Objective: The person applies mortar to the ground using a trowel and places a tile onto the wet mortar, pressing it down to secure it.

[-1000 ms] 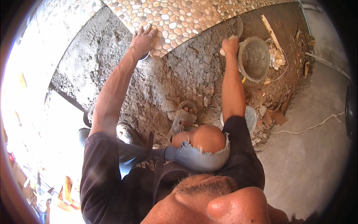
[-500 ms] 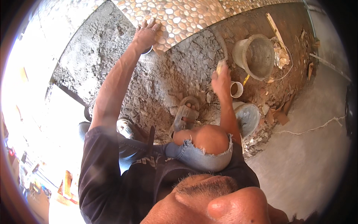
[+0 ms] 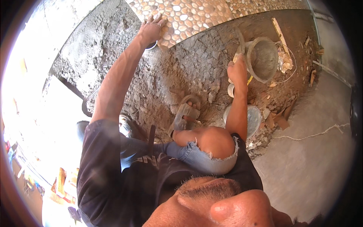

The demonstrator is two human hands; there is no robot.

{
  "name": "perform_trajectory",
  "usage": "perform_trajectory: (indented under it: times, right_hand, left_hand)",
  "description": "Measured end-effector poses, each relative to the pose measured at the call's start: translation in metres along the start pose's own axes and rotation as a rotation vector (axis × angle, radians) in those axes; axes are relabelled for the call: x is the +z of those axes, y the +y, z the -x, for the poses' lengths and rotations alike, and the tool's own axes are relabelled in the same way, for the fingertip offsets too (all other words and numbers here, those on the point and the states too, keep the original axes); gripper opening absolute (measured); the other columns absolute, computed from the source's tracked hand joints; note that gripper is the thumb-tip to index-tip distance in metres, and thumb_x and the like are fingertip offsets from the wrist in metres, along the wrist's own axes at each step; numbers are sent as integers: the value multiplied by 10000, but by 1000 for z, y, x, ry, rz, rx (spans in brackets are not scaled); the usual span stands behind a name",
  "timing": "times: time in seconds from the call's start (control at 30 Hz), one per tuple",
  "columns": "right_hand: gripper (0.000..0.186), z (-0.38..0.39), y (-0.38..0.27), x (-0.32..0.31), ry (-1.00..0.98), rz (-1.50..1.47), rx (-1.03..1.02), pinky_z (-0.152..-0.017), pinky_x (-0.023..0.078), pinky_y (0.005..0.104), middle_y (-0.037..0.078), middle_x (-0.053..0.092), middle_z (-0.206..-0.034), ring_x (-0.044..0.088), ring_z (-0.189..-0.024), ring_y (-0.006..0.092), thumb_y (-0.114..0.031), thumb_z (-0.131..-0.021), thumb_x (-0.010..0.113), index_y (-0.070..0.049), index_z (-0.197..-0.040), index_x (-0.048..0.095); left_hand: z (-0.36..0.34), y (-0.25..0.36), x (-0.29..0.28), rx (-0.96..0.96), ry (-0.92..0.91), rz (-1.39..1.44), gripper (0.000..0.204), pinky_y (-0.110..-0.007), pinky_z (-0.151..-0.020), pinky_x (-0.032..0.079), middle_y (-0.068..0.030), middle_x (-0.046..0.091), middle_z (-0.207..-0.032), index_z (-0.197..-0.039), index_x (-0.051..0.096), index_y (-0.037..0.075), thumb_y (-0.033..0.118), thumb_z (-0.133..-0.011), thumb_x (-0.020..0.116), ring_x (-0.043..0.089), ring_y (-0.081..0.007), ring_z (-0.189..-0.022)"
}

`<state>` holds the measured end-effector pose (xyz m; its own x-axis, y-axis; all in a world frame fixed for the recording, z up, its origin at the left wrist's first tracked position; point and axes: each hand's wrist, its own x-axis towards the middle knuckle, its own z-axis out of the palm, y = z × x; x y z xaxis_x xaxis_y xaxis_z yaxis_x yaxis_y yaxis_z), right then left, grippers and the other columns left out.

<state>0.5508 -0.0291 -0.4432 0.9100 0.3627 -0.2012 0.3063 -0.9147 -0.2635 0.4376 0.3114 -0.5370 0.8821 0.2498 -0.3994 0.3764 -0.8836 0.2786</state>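
Note:
My left hand (image 3: pixel 151 31) lies with fingers spread on the corner of a pebble-patterned tile (image 3: pixel 200 18). Just under its palm, the rim of a white round pipe (image 3: pixel 152 45) shows in the rough grey mortar (image 3: pixel 124 68). My right hand (image 3: pixel 238 71) is closed around the pale handle of a trowel (image 3: pixel 240 41), whose grey blade points away from me. The blade appears narrow from this angle. To its right sits a mortar-coated bucket (image 3: pixel 263 60), tipped toward me; whether the blade touches it I cannot tell.
A small white pipe end (image 3: pixel 231 90) stands below my right hand. A second bucket (image 3: pixel 254 120) is partly behind my right forearm. Beside the far bucket lie a wooden strip (image 3: pixel 280 36) and crumpled paper (image 3: pixel 284 62). Broken tile pieces (image 3: pixel 279 120) are near the concrete floor (image 3: pixel 302 162).
My right hand has moved right with the trowel, from over the mortar to beside the far bucket. My left hand stays on the tile corner.

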Motion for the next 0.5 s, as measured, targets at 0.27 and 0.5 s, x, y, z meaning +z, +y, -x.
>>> perform_trajectory:
  times: [0.27, 0.5]
  right_hand:
    - [587, 93, -42, 43, -169, -142, -125, -1036, 394, 474, 300, 513, -1312, 521, -1199, 439, -145, -898, 545, 58, -1411, 342]
    - [657, 59, -33, 33, -157, -133, 10, -1006, 411, 484, 323, 513, -1259, 539, -1159, 434, -129, -874, 557, 88, -1430, 283]
  left_hand:
    - [-1, -13, 18, 68, 78, 8, 782, -513, -1202, 161, -14, 191, -1604, -1489, 344, 317, 323, -803, 720, 146, -344, -1472]
    - [4, -21, 19, 130, 74, -44, 806, -508, -1194, 215, -16, 222, -1593, -1509, 294, 263, 349, -834, 727, 204, -334, -1457]
